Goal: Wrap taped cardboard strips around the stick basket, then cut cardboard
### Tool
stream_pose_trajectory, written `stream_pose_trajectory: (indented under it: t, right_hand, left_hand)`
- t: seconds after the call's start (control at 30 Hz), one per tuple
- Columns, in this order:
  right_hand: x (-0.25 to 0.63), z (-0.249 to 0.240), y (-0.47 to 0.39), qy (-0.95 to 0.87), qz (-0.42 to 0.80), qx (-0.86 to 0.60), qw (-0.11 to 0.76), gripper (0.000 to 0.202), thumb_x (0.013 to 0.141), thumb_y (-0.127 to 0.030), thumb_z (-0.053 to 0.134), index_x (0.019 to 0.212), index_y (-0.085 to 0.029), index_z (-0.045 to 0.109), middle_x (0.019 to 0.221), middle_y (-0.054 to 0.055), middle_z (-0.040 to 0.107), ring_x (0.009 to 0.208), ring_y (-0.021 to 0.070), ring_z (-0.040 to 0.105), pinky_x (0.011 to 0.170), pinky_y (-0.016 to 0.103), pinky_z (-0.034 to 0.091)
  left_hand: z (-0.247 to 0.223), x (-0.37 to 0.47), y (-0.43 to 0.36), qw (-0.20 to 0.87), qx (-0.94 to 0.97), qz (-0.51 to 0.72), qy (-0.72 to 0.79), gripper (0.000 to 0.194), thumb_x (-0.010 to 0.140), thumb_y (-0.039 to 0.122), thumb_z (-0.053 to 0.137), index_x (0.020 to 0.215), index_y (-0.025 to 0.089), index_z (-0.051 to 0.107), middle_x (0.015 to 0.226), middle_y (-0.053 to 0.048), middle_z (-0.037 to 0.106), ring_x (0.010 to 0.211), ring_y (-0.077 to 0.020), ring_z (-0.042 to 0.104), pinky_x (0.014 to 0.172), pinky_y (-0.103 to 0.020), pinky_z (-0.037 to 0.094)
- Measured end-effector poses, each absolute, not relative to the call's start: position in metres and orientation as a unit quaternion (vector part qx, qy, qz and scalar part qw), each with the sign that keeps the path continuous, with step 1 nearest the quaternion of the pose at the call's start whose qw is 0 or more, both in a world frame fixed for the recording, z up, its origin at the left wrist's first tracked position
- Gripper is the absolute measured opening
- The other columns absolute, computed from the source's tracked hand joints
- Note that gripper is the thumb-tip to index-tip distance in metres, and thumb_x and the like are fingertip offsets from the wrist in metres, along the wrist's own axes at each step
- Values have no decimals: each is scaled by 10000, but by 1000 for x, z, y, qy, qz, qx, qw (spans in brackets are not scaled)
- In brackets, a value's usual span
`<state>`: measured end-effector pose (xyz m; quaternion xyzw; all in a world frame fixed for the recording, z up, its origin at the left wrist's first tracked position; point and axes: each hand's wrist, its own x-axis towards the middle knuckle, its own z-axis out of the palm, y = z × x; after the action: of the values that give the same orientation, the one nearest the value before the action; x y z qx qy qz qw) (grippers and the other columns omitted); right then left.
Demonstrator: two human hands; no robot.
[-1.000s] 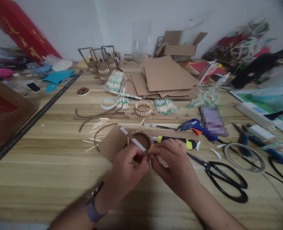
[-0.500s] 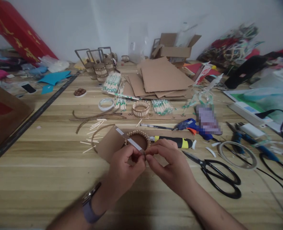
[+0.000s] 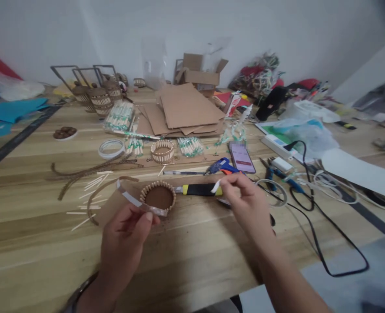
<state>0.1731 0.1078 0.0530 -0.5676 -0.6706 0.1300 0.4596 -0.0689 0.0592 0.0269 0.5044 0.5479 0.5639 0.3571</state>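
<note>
My left hand [image 3: 127, 232] pinches a long strip [image 3: 132, 199] with white and shiny sections, which runs up to the left in front of a round stick-edged ring [image 3: 158, 198] with a brown base. A small curled white piece [image 3: 216, 186] is held between the thumb and fingers of my right hand [image 3: 244, 202], over the end of a yellow and black cutter [image 3: 199, 189]. Left of the ring, a brown cardboard sheet [image 3: 109, 206] and a curved brown strip [image 3: 91, 202] lie on the table.
Behind are a second ring [image 3: 162, 152], a tape roll [image 3: 111, 149], stacked cardboard [image 3: 192, 106] and bundled sticks [image 3: 119, 116]. To the right lie a blue glue gun [image 3: 220, 166], a phone [image 3: 242, 157], pliers [image 3: 287, 179] and a black cable [image 3: 316, 243]. Scissors are mostly hidden by my right arm.
My hands have come apart, the right one moving off to the right with the small white piece. The left keeps hold of the strip. The view has turned to the right.
</note>
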Motion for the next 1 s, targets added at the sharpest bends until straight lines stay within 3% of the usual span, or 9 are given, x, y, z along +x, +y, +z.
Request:
stream_pose_trajectory:
  t: [0.1,0.27,0.33,0.43,0.5,0.6,0.73,0.87,1.0]
  right_hand:
    - [224,48,115,-661,75,-656,356,228,890,-362,548,818,-212,704,784,52,731,702,215,645,649,325,441]
    - [278,30,124,-704,12,-691,164,285,853,-243,484,916,-187,756,932,121,776,819,278,695,704,371,450]
    - [281,27,127,-704,-20,-693,153,294,835,-214,483,935,-191,758,927,119,779,842,289,700,713,379,451]
    - [262,32,128,-695,-63,-685,207,256,852,-258,509,899,-194,752,862,116,767,805,292,691,696,384,448]
    - [235,40,125,-718,-8,-642,270,230,880,-325,541,856,-211,740,795,86,750,728,256,675,666,361,455]
    - [183,56,113,-764,181,-528,324,201,901,-324,560,828,-232,723,812,45,755,709,208,668,629,313,476]
    - [126,72,101,-757,370,-443,306,130,859,-274,601,812,-219,709,779,9,736,721,165,657,616,262,472]
    - [106,76,101,-724,463,-420,291,57,788,-214,635,737,-207,660,688,-24,672,646,128,587,582,238,429]
    - [102,70,105,-632,571,-402,338,126,777,-298,682,706,-207,630,638,-37,609,602,118,524,578,250,409]
  left_hand:
    - [25,-70,58,381,524,536,542,121,816,240,631,711,215,685,646,11,716,599,-154,687,571,-224,566]
    - [21,-70,56,400,547,503,537,125,830,275,625,743,219,695,656,3,714,560,-148,658,505,-214,529]
    - [21,-68,56,403,554,491,538,137,828,272,621,718,214,679,667,-1,713,600,-151,669,558,-221,547]
    - [22,-65,56,402,571,474,536,150,832,278,605,712,205,657,672,-3,702,633,-147,663,597,-216,538]
    - [23,-62,55,392,587,460,539,181,837,301,586,696,200,637,634,0,673,582,-135,614,531,-202,486]
    - [24,-58,54,359,612,447,545,196,822,299,566,657,201,602,594,12,638,540,-123,554,496,-199,429]
    - [27,-55,53,325,647,433,537,150,793,248,567,650,205,589,585,39,612,551,-114,553,534,-196,423]
    - [28,-54,54,316,652,429,538,129,780,221,569,655,206,596,581,46,603,539,-111,547,530,-198,408]
    - [28,-55,54,348,614,459,539,99,812,235,581,731,212,631,647,29,623,602,-131,579,528,-202,419]
